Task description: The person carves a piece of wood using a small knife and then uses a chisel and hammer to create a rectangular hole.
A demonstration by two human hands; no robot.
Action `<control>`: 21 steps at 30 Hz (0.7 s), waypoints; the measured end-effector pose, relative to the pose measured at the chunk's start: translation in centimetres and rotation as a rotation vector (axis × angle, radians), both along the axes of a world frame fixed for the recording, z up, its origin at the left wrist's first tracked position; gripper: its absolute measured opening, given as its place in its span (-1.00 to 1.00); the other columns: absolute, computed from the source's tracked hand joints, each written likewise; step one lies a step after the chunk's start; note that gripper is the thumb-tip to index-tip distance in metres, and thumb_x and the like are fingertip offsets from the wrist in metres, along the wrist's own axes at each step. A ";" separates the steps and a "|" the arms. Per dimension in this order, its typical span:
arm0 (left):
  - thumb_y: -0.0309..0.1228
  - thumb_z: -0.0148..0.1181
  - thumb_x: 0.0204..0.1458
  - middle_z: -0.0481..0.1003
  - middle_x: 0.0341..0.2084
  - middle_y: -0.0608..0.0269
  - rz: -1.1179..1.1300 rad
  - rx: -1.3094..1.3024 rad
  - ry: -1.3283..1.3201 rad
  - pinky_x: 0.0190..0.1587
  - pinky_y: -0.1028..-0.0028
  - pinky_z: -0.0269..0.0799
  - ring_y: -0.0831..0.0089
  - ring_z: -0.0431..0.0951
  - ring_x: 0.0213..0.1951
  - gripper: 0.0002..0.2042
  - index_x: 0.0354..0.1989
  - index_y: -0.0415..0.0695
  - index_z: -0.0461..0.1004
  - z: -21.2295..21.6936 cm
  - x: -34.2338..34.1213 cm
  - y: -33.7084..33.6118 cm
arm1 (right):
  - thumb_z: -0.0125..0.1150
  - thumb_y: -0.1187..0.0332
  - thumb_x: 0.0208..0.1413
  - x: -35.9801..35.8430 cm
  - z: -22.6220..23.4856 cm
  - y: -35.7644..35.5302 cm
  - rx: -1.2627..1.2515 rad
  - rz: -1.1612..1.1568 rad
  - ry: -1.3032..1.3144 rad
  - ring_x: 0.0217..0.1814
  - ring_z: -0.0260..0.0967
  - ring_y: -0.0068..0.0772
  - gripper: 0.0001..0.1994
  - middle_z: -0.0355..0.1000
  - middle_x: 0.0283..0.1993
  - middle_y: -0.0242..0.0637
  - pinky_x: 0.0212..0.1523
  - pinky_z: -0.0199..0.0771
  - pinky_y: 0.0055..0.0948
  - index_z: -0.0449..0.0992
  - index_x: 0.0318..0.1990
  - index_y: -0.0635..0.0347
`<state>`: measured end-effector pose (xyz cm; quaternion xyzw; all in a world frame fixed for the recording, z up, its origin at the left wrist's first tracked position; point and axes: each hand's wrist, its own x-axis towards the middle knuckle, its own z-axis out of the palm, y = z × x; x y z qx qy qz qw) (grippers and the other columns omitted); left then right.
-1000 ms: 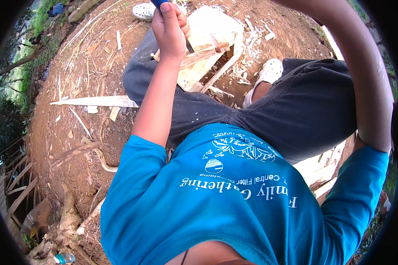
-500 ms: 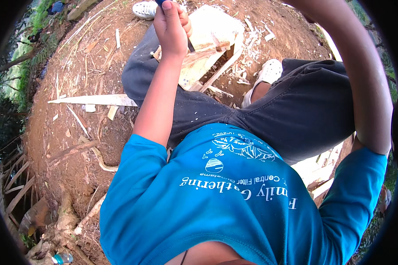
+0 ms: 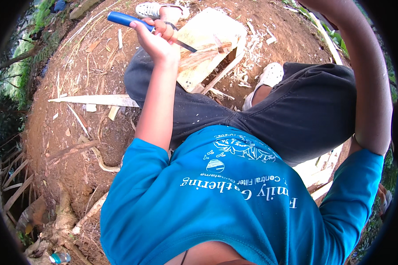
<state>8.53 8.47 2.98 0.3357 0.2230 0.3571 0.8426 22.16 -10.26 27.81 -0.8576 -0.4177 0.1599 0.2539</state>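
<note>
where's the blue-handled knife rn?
Head view, upper left: the blue-handled knife is gripped in the left hand, raised above the left knee, its dark blade pointing right toward the pale wooden block on the dirt.

Bare dirt [image 3: 75, 70] at nine o'clock of the left hand [image 3: 157, 37] was left open; passage at three o'clock was blocked by the pale wood block [image 3: 208, 44] and splinters [image 3: 245, 75].
</note>
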 end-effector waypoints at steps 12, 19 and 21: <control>0.31 -0.07 0.28 0.04 -0.70 0.50 -0.167 0.363 0.030 -0.61 0.53 -0.15 0.65 -0.08 -0.70 -0.45 -0.24 -0.01 0.27 1.9 -0.2 -0.6 | 0.06 0.28 0.42 -0.5 0.3 0.0 -0.006 0.051 -0.002 -0.62 0.00 -0.67 -0.69 0.19 -0.63 -0.57 -0.52 0.02 -0.46 0.46 0.23 0.12; 0.28 -0.02 0.28 0.07 -0.69 0.50 -0.159 0.391 0.047 -0.62 0.55 -0.13 0.67 -0.04 -0.70 -0.46 -0.24 -0.02 0.26 1.6 0.1 -1.0 | 0.06 0.28 0.43 0.1 -0.5 -0.4 0.009 0.051 -0.032 -0.62 -0.02 -0.68 -0.69 0.20 -0.62 -0.58 -0.52 0.04 -0.47 0.45 0.23 0.11; 0.27 -0.01 0.28 0.07 -0.69 0.50 -0.157 0.391 0.051 -0.62 0.55 -0.13 0.68 -0.04 -0.70 -0.47 -0.24 -0.02 0.27 1.7 0.1 -1.2 | 0.05 0.28 0.43 0.1 -0.4 -0.4 0.004 0.064 -0.021 -0.62 -0.03 -0.67 -0.68 0.20 -0.61 -0.58 -0.52 0.04 -0.48 0.45 0.24 0.12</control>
